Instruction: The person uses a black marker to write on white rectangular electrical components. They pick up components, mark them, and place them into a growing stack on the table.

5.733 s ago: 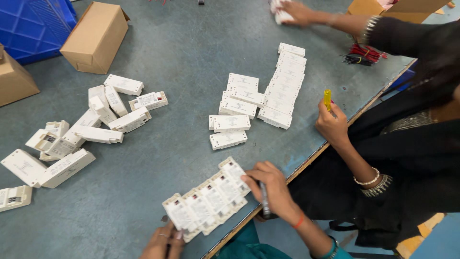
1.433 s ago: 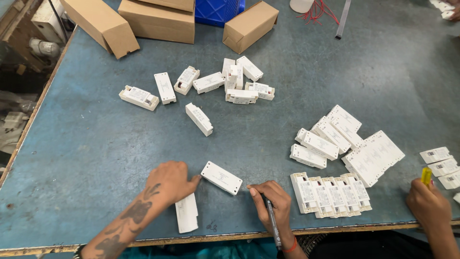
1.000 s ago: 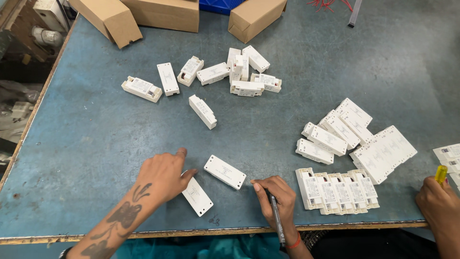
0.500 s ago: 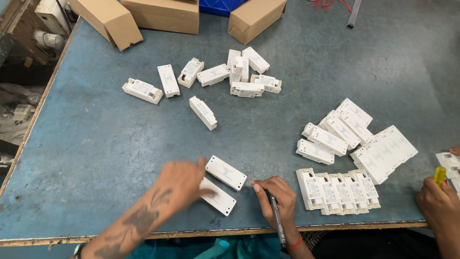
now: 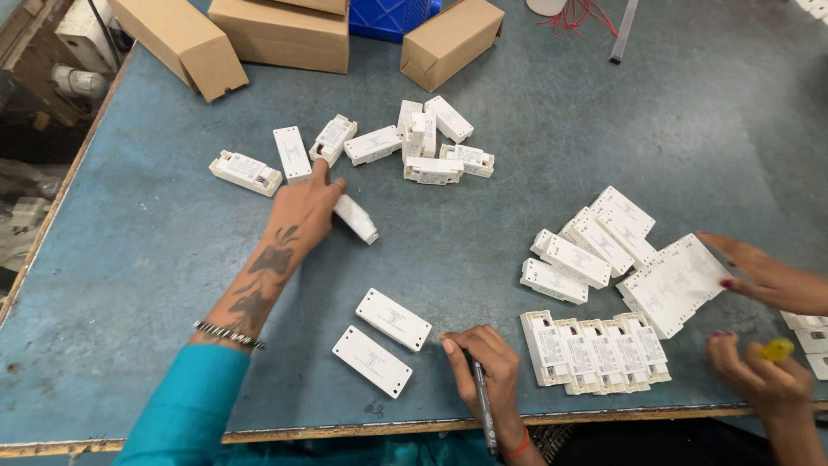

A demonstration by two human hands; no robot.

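White plastic driver modules lay scattered over the blue-grey worktable. Left hand was stretched out mid-table, fingers closed on one white module that stuck out tilted from under the palm; whether it was lifted off the surface, cannot tell. Right hand rested near the front edge, curled around a dark pen, index tip just beside the corner of a flat module. Second flat module lay just below that one, parallel, both face up.

Beyond the left hand sat a loose cluster of modules, some overlapping, with two more and off to its left, the latter touching the fingertips. Nothing stood between the left hand and that cluster.

To the right, a neat row of modules lay side by side at the front edge; above it a looser stack and a flat white tray-like block. A co-worker's hand touched that block from the right; the co-worker's other hand gripped a small yellow item, blurred.

Cardboard boxes lined the far edge, one smaller box angled beside a blue crate. Red wires lay at top right.
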